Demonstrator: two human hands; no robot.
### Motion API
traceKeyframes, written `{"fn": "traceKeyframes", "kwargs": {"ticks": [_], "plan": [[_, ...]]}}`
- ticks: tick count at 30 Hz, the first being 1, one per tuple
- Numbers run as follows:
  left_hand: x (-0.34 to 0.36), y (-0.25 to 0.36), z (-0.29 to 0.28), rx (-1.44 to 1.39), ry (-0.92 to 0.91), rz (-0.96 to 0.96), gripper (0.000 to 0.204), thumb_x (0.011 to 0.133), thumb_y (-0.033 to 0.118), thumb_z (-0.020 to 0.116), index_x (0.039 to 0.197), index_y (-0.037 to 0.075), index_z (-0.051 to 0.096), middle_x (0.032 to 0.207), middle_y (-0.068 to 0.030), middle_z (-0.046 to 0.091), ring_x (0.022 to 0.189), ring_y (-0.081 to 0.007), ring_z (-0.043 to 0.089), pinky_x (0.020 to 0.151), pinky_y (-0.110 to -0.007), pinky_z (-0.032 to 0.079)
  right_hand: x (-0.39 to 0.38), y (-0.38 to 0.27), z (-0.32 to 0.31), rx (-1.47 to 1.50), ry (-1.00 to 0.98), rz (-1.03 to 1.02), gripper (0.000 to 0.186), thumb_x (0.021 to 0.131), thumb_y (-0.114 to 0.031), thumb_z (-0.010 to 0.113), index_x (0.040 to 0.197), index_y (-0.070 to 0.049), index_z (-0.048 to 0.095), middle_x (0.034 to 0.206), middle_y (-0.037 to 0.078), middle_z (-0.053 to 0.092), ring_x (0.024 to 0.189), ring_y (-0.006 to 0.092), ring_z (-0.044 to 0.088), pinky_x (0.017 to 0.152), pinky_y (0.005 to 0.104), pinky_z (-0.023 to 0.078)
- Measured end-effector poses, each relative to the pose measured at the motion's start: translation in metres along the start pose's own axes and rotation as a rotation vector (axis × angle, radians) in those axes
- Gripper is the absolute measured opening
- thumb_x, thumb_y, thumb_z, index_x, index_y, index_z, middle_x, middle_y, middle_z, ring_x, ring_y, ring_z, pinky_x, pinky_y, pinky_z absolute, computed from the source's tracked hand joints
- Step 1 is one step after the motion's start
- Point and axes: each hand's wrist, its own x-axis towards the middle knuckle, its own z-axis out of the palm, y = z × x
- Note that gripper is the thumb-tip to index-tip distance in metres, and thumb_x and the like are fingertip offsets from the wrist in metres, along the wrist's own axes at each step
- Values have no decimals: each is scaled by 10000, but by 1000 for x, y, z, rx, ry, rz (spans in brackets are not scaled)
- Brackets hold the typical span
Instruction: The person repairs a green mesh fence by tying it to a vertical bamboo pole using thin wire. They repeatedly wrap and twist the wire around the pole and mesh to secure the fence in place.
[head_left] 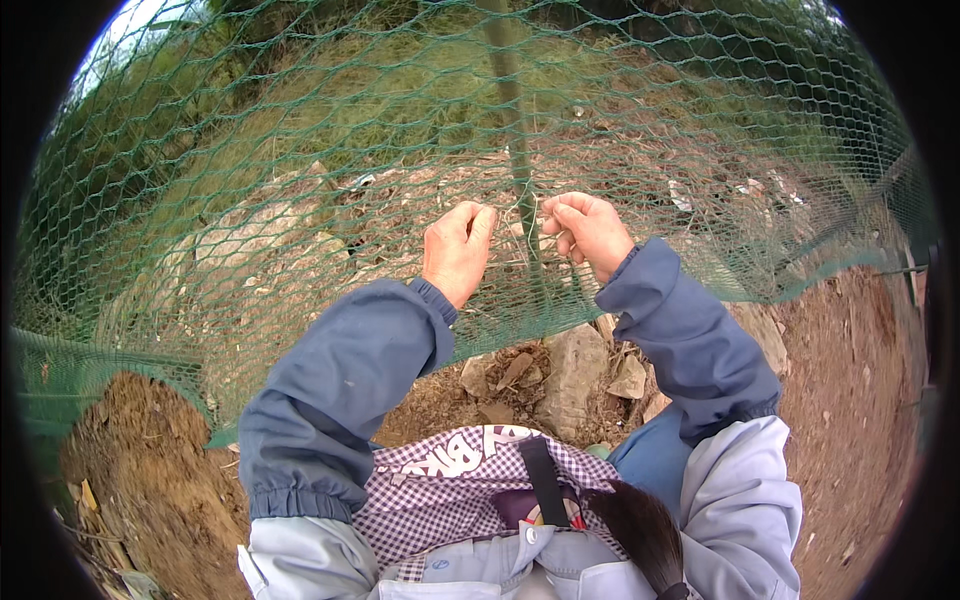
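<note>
Beyond our checked woven apron (430, 500), our left hand (460, 252) is clenched, any contents hidden; our right hand (590, 235) pinches what looks like a thin, pale strand (534, 218) beside the smooth, round pole (509, 100). Pulling hard could tear the knotted green net (545, 318) or snap the strand; a loose pinch could let it slip. Behind the net lie rough, angular stones (262, 228).

Forward reach is barred by the green net (490, 342), and the gap between the left hand (458, 250) and right hand (592, 235) is crossed by an upright post (508, 95). Room is left between the sleeved forearms, while passage beneath the net's lower edge is obstructed by a large stone (577, 378).
</note>
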Motion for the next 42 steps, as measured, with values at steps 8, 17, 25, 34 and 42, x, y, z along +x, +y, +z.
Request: {"fn": "traceKeyframes", "kwargs": {"ticks": [8, 17, 25, 34, 42], "plan": [[1, 10, 6, -671, -388, -433, 194, 920, 201, 502, 980, 21, 539, 834, -53, 614, 531, -53, 491, 377, -176, 328, 3, 0, 24, -53, 158, -289, 160, 814, -148, 622, 909, -23, 592, 699, 40, 614, 579, 103, 537, 513, 275, 436], [6, 25, 14, -23, -130, 259, 107, 862, 102, 501, 892, 18, 560, 683, -94, 601, 617, -225, 587, 511, -328, 439, 10, 21, 54, -600, 264, -796, 152, 833, -125, 583, 960, -41, 575, 695, 59, 621, 648, 190, 591, 612, 355, 481], [-8, 13, 4, 434, 0, 590, 126, 849, 152, 555, 948, 78, 577, 809, -134, 591, 723, -350, 584, 599, -425, 476, 10, 12, -11, -70, -102, -57, 176, 908, -182, 499, 942, -29, 580, 829, 34, 619, 582, 76, 550, 428, 196, 409], [13, 21, 19, -656, -463, -404, 161, 887, 178, 523, 937, 32, 566, 820, -47, 620, 546, -77, 532, 378, -191, 355, -8, -21, 19, 83, -78, -263, 230, 920, -270, 522, 956, -47, 567, 660, -23, 546, 549, 48, 471, 464, 182, 361], [14, 25, 10, 7, -207, 166, 119, 834, 104, 497, 839, 12, 572, 671, -128, 619, 509, -185, 563, 406, -300, 403, -2, 24, 35, -500, 217, -370, 119, 855, -135, 552, 940, -51, 549, 689, 121, 615, 643, 259, 605, 611, 353, 466]]}}
